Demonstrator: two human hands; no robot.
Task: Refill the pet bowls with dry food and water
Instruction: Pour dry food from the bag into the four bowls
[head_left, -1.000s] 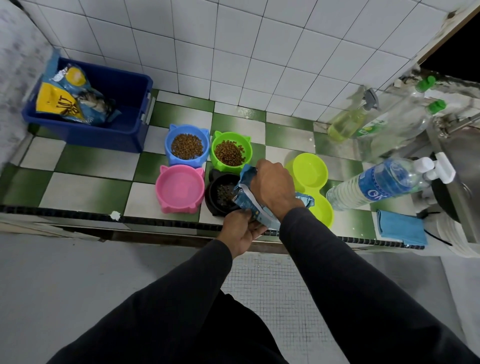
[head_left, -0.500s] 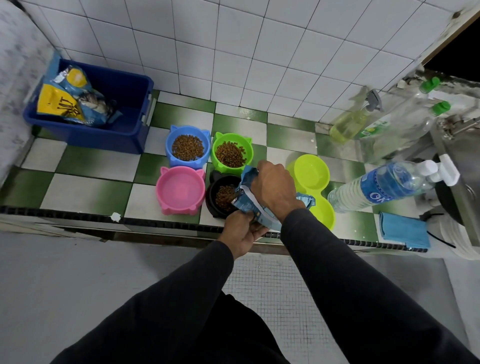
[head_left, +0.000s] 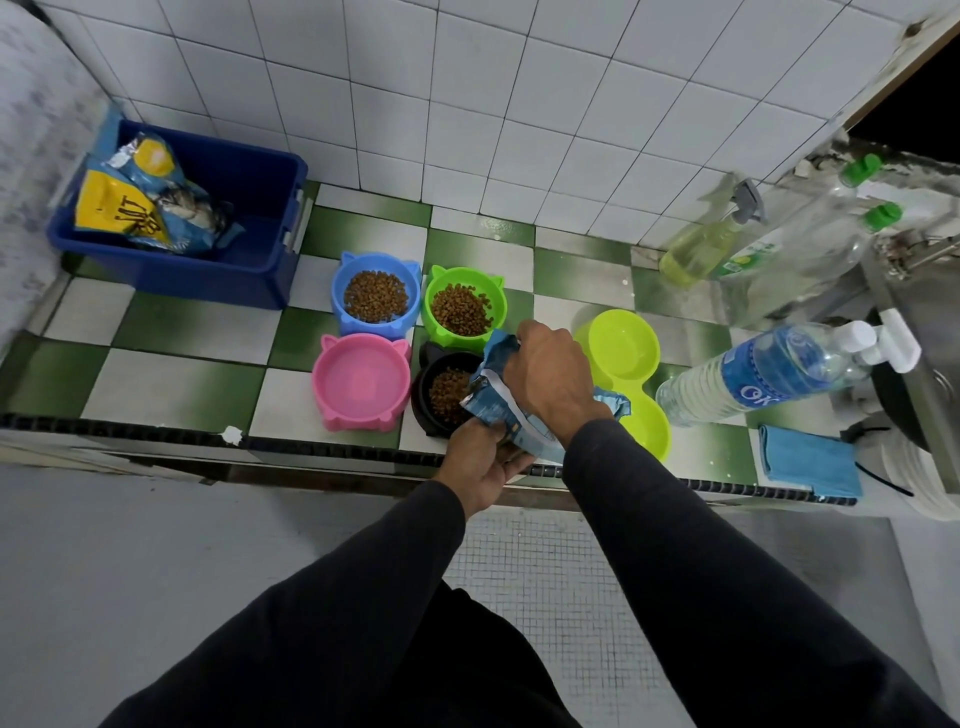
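Holding food bag (head_left: 498, 402) tipped over black bowl (head_left: 441, 395): right hand (head_left: 553, 376) grips top, left hand (head_left: 480, 460) grips bottom.

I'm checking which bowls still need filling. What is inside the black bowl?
The black bowl holds brown dry kibble. Its right part is covered by the tilted food bag gripped in both hands, so the fill level there cannot be seen.

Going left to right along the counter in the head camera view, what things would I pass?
Blue bin → pink bowl → black bowl → food bag in both hands → yellow-green double bowl → water bottle → blue cloth.
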